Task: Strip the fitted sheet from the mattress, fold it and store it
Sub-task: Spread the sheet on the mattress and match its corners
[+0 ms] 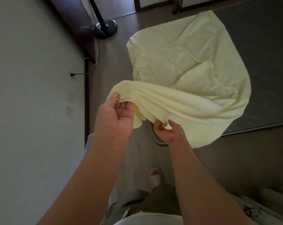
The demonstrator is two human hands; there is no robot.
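Observation:
The pale yellow fitted sheet (191,75) lies bunched over the near corner of the grey mattress (264,59), with one gathered edge lifted toward me. My left hand (116,117) pinches that raised edge between thumb and fingers at its left end. My right hand (168,130) grips the sheet's hem lower down, fingers curled into the cloth. Part of the mattress corner is hidden under the fabric.
A fan stand with a round dark base (105,28) and its cord stand on the floor at the back left. A white wall (32,95) runs along the left. My slippered foot (155,176) is on the floor below; pale bedding (251,207) lies at the lower right.

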